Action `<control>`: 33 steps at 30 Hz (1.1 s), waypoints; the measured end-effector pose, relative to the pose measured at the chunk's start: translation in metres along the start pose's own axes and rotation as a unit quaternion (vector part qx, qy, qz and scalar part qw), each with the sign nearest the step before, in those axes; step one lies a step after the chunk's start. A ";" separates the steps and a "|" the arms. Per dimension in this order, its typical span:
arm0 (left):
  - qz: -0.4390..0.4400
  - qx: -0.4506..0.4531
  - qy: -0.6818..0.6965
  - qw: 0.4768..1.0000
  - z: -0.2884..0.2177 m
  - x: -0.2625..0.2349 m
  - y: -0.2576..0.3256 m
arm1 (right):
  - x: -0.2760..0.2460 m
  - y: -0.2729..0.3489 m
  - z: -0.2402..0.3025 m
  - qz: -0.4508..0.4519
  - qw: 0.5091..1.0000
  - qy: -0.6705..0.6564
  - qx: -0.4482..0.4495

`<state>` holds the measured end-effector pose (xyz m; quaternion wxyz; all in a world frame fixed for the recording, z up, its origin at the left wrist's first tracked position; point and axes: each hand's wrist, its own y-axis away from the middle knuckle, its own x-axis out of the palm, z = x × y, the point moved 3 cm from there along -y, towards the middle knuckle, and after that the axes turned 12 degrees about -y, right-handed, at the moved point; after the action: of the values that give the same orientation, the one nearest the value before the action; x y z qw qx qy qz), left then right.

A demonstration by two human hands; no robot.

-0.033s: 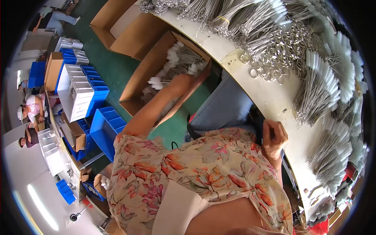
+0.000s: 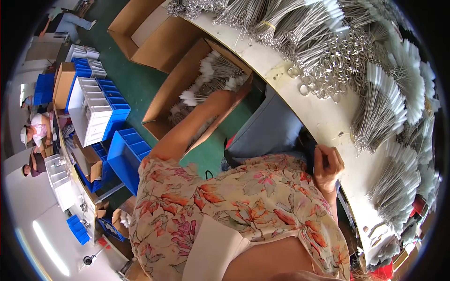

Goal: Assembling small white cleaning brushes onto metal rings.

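Observation:
My left hand reaches over the near side of an open cardboard box, and its fingers are hidden behind the wrist and the box edge. Inside the box lie many thin wire-handled brushes with white bristle heads, right beside that hand. My right hand is by the edge of the pale worktable, with its fingers curled in and nothing visible in them. Bundles of the same wire brushes cover the table's far and right parts, several with ring-shaped wire ends.
Another open cardboard box stands behind the first on the green floor. To the left are blue crates and white crates. A grey-blue clothed leg fills space below the table edge. Other people are at the far left.

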<state>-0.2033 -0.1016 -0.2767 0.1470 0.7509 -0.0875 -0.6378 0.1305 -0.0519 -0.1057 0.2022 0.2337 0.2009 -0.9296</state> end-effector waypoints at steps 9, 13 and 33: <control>-0.237 0.017 0.059 0.970 0.074 0.025 -0.082 | 0.006 0.001 -0.005 0.004 1.000 0.019 0.000; -0.243 -0.189 0.206 0.929 0.073 0.079 -0.081 | 0.001 -0.004 -0.005 -0.002 1.000 0.016 0.013; -0.589 0.064 0.281 0.755 -0.054 -0.381 -0.090 | -0.114 -0.016 -0.008 -0.158 0.982 -0.086 -0.052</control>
<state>-0.2205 0.1110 0.0565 -0.2887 0.8069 0.3770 -0.3514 0.2183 -0.0026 -0.0484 0.0815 0.1077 0.2656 -0.9546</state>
